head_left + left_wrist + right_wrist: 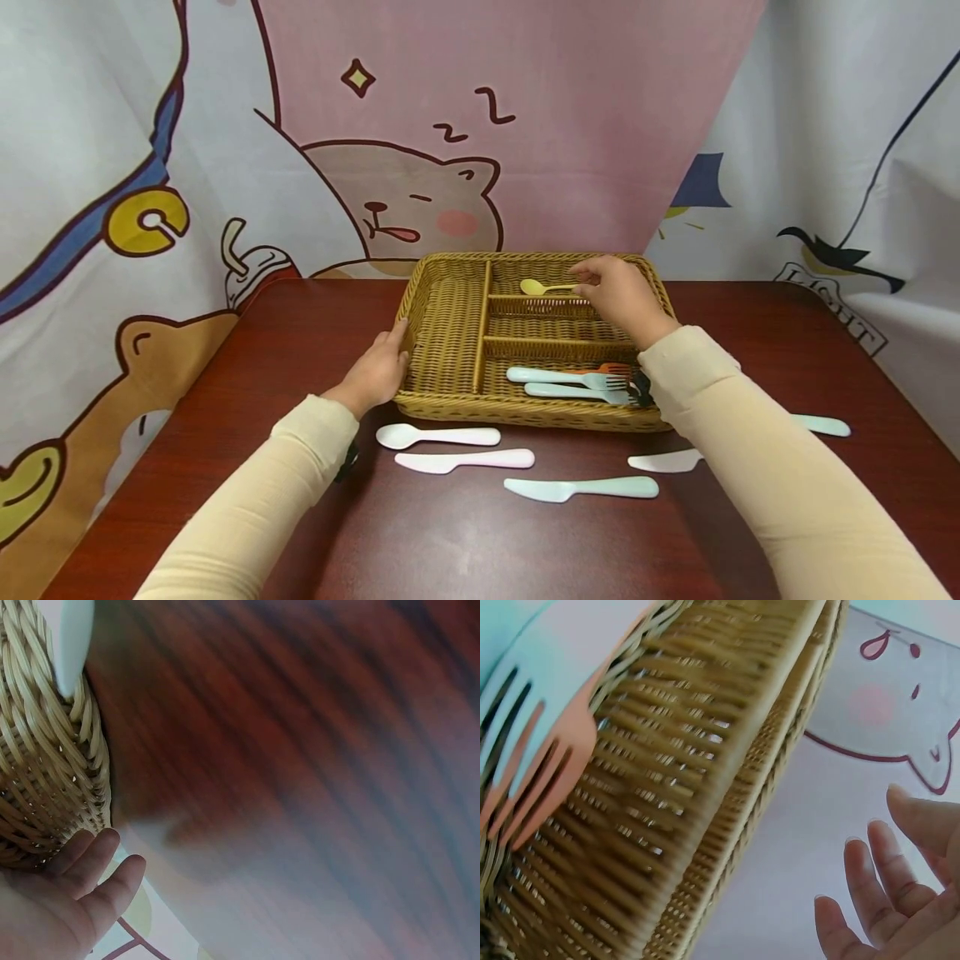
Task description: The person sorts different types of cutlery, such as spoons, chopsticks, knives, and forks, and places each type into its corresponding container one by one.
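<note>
1. Two hands are working at a wicker tray (pixel 438 333), which is sitting toward the back edge of the surface (pixel 450 550).
2. The left hand (pixel 378 371) is resting against the tray's left edge, its fingers lying loosely extended and gripping nothing.
3. The right hand (pixel 622 296) is hovering over the tray's back right corner; its fingers are standing apart, slightly bent, and the right wrist view is showing nothing in them.
4. The yellow spoon (pixel 533 287) is lying in the compartment along the tray's back edge, bowl leftward, its handle running toward the right fingertips.
5. Light-blue forks (pixel 553 377) and an orange fork (pixel 615 368) are sharing the compartment along the tray's front edge.
6. Before that edge, a white spoon (pixel 461 436), a pink knife (pixel 465 460), a mint knife (pixel 581 489) and a partly hidden white knife (pixel 663 462) are lying on the surface; a pale blue handle (pixel 822 425) is showing nearer its right edge.
7. Sorting cutlery by kind seems to be the work, with the yellow spoon's placing looking nearly finished.
8. The next move is probably calling for lifting the right hand clear and reaching for the white spoon.
</note>
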The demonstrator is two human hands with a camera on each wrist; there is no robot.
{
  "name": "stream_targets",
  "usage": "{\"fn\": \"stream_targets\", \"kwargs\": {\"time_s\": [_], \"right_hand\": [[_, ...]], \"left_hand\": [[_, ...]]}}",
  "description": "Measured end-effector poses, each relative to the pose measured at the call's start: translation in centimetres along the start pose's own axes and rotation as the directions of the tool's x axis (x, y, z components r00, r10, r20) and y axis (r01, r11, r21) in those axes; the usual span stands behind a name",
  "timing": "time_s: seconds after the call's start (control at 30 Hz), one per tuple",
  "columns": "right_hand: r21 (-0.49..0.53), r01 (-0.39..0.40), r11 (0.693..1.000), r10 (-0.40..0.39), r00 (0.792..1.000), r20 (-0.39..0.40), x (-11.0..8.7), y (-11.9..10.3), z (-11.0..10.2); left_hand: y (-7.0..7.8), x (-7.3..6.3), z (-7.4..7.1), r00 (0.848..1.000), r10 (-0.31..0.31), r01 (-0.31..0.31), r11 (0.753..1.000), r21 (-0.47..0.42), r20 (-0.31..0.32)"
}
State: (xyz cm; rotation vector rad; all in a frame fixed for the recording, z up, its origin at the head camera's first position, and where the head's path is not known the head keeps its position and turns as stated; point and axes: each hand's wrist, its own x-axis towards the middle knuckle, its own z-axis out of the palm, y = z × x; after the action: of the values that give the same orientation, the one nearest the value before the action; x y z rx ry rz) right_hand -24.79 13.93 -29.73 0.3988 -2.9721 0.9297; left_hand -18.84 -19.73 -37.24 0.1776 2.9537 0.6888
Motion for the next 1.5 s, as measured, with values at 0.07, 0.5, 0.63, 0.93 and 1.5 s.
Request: {"fn": "stream_targets", "kwargs": {"time_s": [0.07, 0.5, 0.63, 0.93, 1.5], "right_hand": [[0.013, 0.005, 1.0, -0.005, 1.0, -0.001, -0.4, -0.4, 0.1], [0.081, 0.071, 0.994, -0.067, 0.996, -0.052, -2.2, -2.5, 1.6], [0.086, 0.088, 0.992, -0.084, 0.995, -0.053, -3.1, -3.3, 2.0], [0.107, 0.133, 0.985, -0.129, 0.991, -0.047, -4.9, -4.8, 2.9], [0.149, 0.239, 0.96, -0.233, 0.971, -0.057, -7.5, -6.6, 5.3]], "left_hand": [[0.1, -0.2, -0.1, 1.0, 0.009, -0.009, 1.0, 0.008, -0.01], [-0.1, -0.2, 0.0, 0.999, -0.044, 0.044, 0.999, -0.002, 0.029], [-0.2, -0.2, 0.0, 0.999, -0.047, 0.047, 0.999, -0.014, 0.027], [-0.2, -0.1, 0.1, 0.999, -0.031, 0.031, 0.999, -0.008, 0.017], [0.0, 0.0, 0.1, 0.999, -0.033, 0.033, 0.999, -0.007, 0.018]]}}
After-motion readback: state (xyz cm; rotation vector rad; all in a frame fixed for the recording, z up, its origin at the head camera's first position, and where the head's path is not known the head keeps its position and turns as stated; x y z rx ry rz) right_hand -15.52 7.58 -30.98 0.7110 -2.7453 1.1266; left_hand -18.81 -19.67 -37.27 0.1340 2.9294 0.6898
